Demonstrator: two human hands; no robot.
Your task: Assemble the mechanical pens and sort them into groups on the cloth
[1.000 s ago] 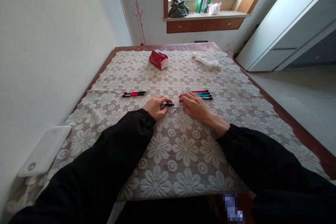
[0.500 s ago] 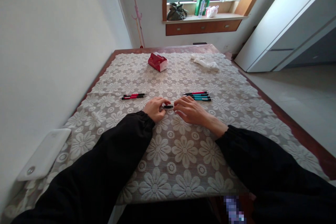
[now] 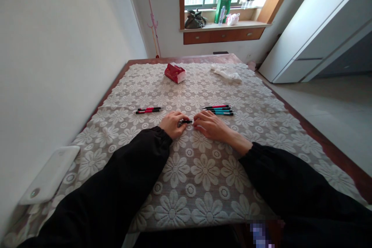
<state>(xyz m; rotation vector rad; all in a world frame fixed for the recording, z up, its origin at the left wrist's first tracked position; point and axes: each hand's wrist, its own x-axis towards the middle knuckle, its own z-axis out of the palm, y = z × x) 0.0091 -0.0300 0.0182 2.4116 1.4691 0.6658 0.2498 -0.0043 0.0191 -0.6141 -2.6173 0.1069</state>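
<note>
Over the middle of the table, my left hand (image 3: 174, 124) pinches a slim black pen (image 3: 186, 121), part of which its fingers hide. My right hand (image 3: 209, 125) is at the pen's right end with fingers bent together; what lies between its fingertips is hidden. Left of my hands lie two red-and-black pens (image 3: 148, 111), side by side. Just beyond my right hand is a row of several pens, a red one (image 3: 216, 106) at the back and teal ones (image 3: 221, 111) nearer.
A flowered lace tablecloth (image 3: 205, 170) covers the table. Farther back are a red tissue pack (image 3: 174, 73) and a crumpled white plastic bag (image 3: 226, 73). A white flat device (image 3: 50, 174) rests at the left edge by the wall. A white refrigerator (image 3: 314, 31) stands beyond the right side.
The view has tilted up slightly, so everything sits a little lower. My left fingers have shifted on the black pen, which turns slightly; my right hand stays close to its end.
</note>
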